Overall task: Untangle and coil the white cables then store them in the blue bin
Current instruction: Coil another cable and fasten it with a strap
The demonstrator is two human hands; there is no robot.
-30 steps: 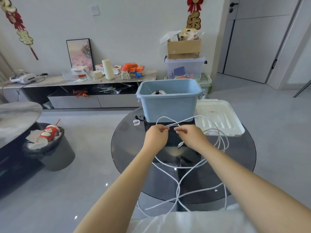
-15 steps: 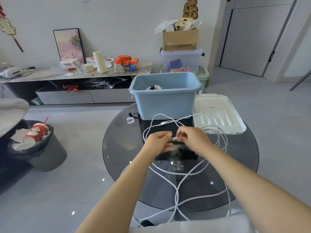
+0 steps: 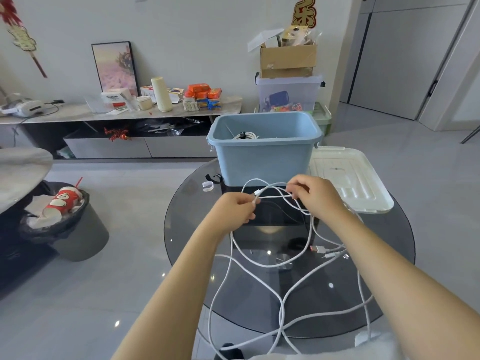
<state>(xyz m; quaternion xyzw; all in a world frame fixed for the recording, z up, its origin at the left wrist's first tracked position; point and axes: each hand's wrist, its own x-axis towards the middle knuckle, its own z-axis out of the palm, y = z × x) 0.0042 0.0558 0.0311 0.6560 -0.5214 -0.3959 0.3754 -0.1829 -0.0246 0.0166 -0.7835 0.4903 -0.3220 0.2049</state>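
Tangled white cables [image 3: 259, 263] loop over the round dark glass table [image 3: 187, 245] and hang past its near edge. My left hand [image 3: 233, 211] pinches a cable end by its plug. To its right, my right hand [image 3: 315, 196] pinches several strands of the same tangle, and a short stretch of cable runs between the two hands. The blue bin [image 3: 265, 162] stands open just beyond the hands, and a coiled white cable [image 3: 245, 136] with a black tie lies inside it. Two loose plugs [image 3: 322, 249] rest on the glass at the right.
The bin's white lid [image 3: 350, 180] lies flat to its right on the table. A white clip and a black strap [image 3: 210, 183] sit left of the bin. A full rubbish bin [image 3: 65, 219] stands on the floor at left; a low cabinet [image 3: 117, 118] lines the wall.
My hands have drawn apart from a close pinch, the right one rising toward the bin with several strands. A length of cable has come out between them.
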